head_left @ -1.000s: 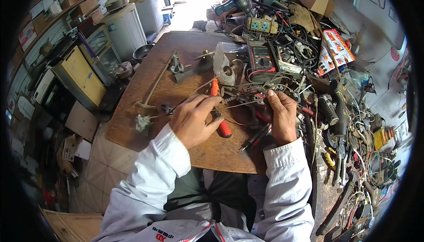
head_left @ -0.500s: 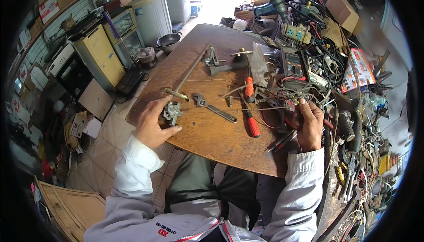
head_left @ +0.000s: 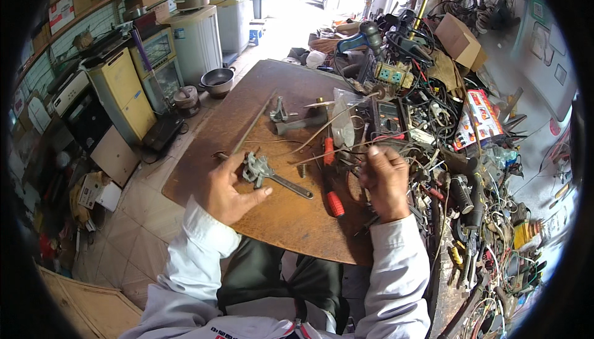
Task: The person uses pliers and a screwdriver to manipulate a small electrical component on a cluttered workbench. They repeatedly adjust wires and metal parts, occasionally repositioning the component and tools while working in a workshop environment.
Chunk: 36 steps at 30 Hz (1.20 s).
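My left hand (head_left: 224, 195) grips a small grey cast-metal part (head_left: 254, 169) with uneven lugs, its thumb pointing right and some fingers hidden behind the part. The part hangs over the head end of an adjustable wrench (head_left: 293, 186), hiding its jaws. In my right hand (head_left: 387, 183), thumb and forefinger pinch a thin metal rod (head_left: 322, 156) whose free end points left toward the part. Below that rod lie a red-handled screwdriver (head_left: 335, 203) and a short metal pin (head_left: 303, 170). Another red-handled screwdriver (head_left: 328, 150) lies beyond.
Farther back on the wooden table (head_left: 210, 159) lie a long rod (head_left: 255, 122), a small metal fitting (head_left: 278, 111), a dark metal bar (head_left: 301, 124) and a clear plastic bag (head_left: 344, 122). A multimeter (head_left: 389, 116) and heaped cables and tools crowd the right side. A pan (head_left: 217, 81) stands left on the floor.
The view has shifted. My left hand has brought the metal part rightward over the wrench head. My right hand has come left, carrying the rod's tip closer to the part.
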### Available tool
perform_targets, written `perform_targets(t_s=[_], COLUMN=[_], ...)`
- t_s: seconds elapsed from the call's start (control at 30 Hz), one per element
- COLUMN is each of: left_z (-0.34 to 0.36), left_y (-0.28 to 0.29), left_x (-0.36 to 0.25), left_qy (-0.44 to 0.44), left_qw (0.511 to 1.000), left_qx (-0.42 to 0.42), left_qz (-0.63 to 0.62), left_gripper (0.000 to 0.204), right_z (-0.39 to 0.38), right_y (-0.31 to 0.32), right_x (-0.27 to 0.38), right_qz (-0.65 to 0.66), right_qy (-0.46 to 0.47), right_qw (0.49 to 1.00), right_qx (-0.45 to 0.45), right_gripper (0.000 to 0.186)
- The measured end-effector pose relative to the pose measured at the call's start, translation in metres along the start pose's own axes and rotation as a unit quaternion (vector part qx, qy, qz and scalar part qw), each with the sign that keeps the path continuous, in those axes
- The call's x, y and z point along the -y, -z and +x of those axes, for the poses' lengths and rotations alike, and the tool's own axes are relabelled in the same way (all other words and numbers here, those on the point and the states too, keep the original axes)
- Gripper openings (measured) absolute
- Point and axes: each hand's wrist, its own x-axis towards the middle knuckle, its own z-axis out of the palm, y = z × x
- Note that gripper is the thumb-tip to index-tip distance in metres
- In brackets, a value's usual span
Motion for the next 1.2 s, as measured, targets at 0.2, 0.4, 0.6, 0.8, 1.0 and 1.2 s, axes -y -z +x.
perform_targets(t_s=[0.2, 0.4, 0.6, 0.8, 1.0, 1.2], left_z=[-0.016, -0.015, -0.016, -0.015, -0.015, -0.017], left_y=[-0.024, -0.027, -0.026, -0.028, -0.025, -0.023], left_x=[0.004, 0.007, 0.013, 0.016, 0.013, 0.007], left_qy=[0.054, 0.034, 0.015, 0.015, 0.021, 0.057], left_qw=[0.999, 0.999, 0.999, 1.0, 0.999, 0.996], left_qx=[0.005, 0.008, 0.017, 0.011, 0.024, 0.057], left_qz=[0.004, -0.001, 0.023, 0.01, 0.028, 0.029], left_gripper=[0.064, 0.064, 0.067, 0.066, 0.065, 0.066], right_z=[-0.016, -0.024, -0.024, -0.023, -0.023, -0.028], right_y=[-0.012, -0.022, -0.03, -0.029, -0.033, -0.037], right_x=[-0.027, -0.028, -0.034, -0.036, -0.037, -0.05], right_qz=[-0.017, -0.106, -0.095, -0.027, 0.003, -0.113], right_qy=[-0.037, -0.019, -0.018, -0.028, -0.032, -0.018], right_qw=[0.996, 0.991, 0.992, 0.994, 0.993, 0.985], right_qx=[0.076, 0.082, 0.086, 0.105, 0.115, 0.131], right_gripper=[0.018, 0.018, 0.019, 0.013, 0.015, 0.017])
